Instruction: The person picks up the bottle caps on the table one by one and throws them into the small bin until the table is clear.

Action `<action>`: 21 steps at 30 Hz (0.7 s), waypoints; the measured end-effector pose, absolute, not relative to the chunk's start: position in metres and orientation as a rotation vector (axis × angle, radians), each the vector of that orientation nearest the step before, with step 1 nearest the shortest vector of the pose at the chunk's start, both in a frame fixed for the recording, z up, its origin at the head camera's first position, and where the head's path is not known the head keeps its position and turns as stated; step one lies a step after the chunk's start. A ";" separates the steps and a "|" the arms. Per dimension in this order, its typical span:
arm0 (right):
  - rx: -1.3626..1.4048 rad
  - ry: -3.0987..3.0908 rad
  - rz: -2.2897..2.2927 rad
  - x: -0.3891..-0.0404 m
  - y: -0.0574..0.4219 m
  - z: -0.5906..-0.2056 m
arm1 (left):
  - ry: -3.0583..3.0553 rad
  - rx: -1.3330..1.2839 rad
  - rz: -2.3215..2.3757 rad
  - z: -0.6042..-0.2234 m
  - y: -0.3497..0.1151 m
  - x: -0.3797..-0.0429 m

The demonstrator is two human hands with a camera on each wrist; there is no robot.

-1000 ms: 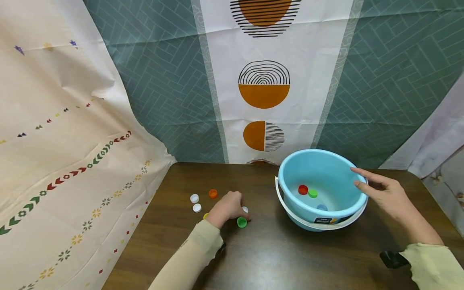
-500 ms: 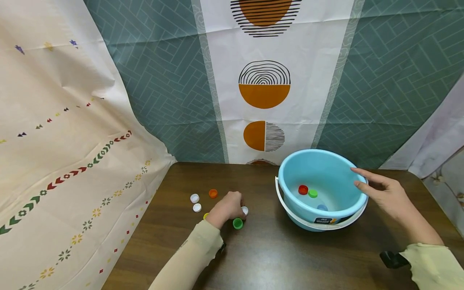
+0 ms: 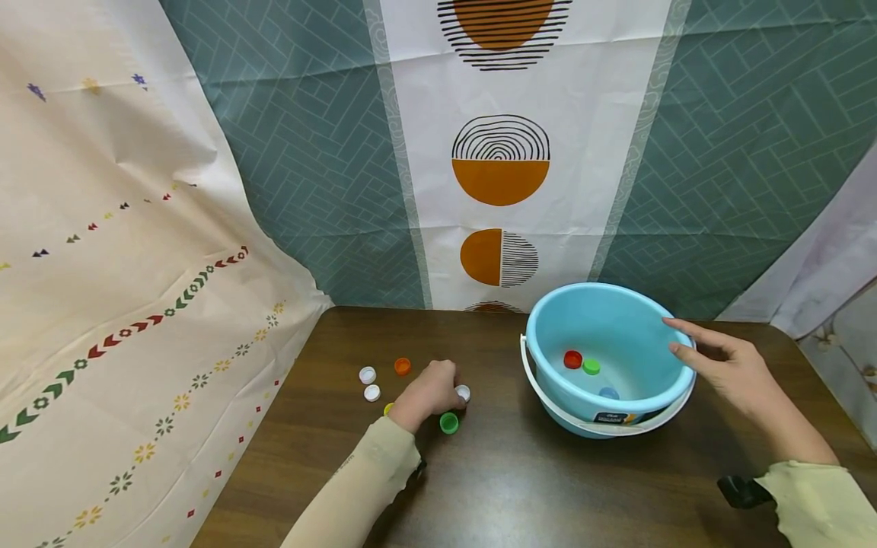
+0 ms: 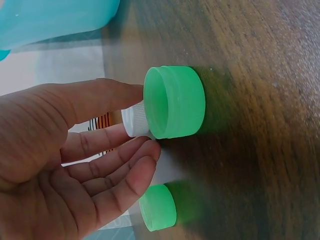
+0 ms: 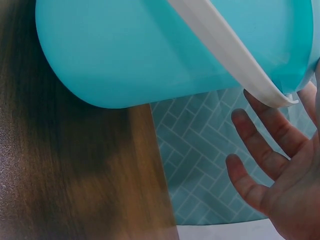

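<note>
Still on the counter [image 3: 507, 487]: two white caps [image 3: 367, 375], yellow cap [image 3: 388, 409], orange cap [image 3: 403, 366]; left grip [image 3: 430, 393] half curled at another white cap [image 4: 134, 121] near green caps [image 4: 189, 102], I cannot tell if held; already in the bucket [image 3: 603, 323], three caps [image 3: 572, 359]; right grip [image 3: 736, 369] spread, touching its rim [image 3: 617, 405]

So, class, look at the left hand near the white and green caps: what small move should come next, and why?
Probably have the left hand firm its pinch on the white cap and lift: the left wrist view shows it between thumb and index finger, a green cap close by. The light blue bucket has a red cap inside, suggesting caps go there.
</note>
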State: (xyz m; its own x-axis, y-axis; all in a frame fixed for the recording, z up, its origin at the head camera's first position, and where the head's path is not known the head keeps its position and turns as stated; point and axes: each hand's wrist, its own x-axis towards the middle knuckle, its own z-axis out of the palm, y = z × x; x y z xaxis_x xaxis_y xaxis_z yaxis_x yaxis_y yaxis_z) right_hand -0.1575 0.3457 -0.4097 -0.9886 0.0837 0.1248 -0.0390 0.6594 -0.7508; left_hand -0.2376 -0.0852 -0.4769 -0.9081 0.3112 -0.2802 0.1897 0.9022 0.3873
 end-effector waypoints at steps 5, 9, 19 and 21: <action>-0.043 -2.730 1.229 -0.157 0.346 -0.409 | 2.752 0.382 0.586 -0.475 -0.087 -0.240; -0.044 -2.732 1.232 -0.157 0.346 -0.408 | 2.801 0.411 0.664 -0.472 -0.088 -0.241; -0.036 -2.729 1.247 -0.157 0.345 -0.409 | 2.935 0.454 0.869 -0.467 -0.091 -0.249; -0.039 -2.734 1.240 -0.157 0.345 -0.409 | 2.944 0.458 0.944 -0.467 -0.092 -0.249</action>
State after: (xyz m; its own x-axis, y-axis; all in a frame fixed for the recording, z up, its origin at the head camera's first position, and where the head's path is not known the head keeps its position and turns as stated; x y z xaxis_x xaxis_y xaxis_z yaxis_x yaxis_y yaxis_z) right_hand -0.1567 0.3451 -0.4094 -0.9899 0.0810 0.1160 -0.0340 0.6599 -0.7506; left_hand -0.2494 -0.0918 -0.4672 -0.9570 0.2808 0.0731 0.2710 0.7747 0.5714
